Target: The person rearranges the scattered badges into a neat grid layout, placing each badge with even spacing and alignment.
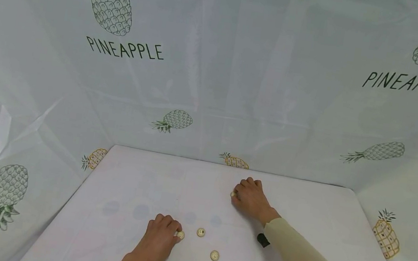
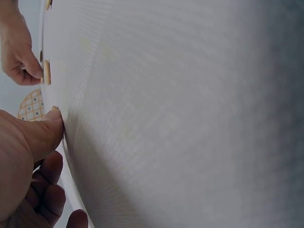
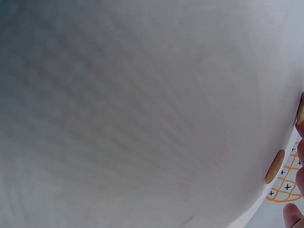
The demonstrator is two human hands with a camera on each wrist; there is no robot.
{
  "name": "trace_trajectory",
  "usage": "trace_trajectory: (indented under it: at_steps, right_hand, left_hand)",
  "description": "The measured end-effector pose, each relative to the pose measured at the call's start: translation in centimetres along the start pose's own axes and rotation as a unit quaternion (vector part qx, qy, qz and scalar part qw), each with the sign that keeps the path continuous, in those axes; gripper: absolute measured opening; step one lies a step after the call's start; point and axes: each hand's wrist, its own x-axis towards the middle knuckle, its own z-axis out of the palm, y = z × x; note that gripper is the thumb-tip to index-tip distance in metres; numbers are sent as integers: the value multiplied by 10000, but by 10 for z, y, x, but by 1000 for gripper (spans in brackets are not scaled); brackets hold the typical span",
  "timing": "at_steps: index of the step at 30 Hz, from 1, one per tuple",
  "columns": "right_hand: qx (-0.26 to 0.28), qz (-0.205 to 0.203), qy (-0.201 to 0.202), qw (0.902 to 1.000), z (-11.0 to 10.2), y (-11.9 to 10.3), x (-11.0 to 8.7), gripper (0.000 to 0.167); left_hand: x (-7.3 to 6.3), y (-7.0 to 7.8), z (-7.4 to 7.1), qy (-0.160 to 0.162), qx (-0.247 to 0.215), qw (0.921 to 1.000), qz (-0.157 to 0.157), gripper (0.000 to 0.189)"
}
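At the lower middle of the head view, my left hand (image 1: 158, 238) pinches a small round pale wooden disc (image 1: 180, 235) at the tabletop. Just the edge of that disc shows past the thumb (image 2: 45, 130) in the left wrist view. Farther back on the table, my right hand (image 1: 250, 198) pinches a second disc (image 1: 233, 194) between thumb and fingers. Between and in front of the hands lie two more discs with dark marks, one disc (image 1: 200, 232) close to the left hand and another disc (image 1: 214, 255) nearer the front.
A small black object (image 1: 263, 240) lies beside the right forearm. The white cloth on the tabletop (image 1: 313, 216) shows faint coloured spots. White sheets printed with pineapples (image 1: 111, 7) hang behind the table and along both sides.
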Motion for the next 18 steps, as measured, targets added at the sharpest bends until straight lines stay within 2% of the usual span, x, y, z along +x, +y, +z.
trace_trajectory:
  at_steps: [9,18]
  right_hand:
    - [-141,-116,106,9998,0,-3,0,15]
    - [-380,-310,293,9984,6,0,0,18]
  left_hand:
    - [0,2,-2,-192,-71,9997,-116,20]
    - [0,3,-4,-179,-74,9998,-106,21]
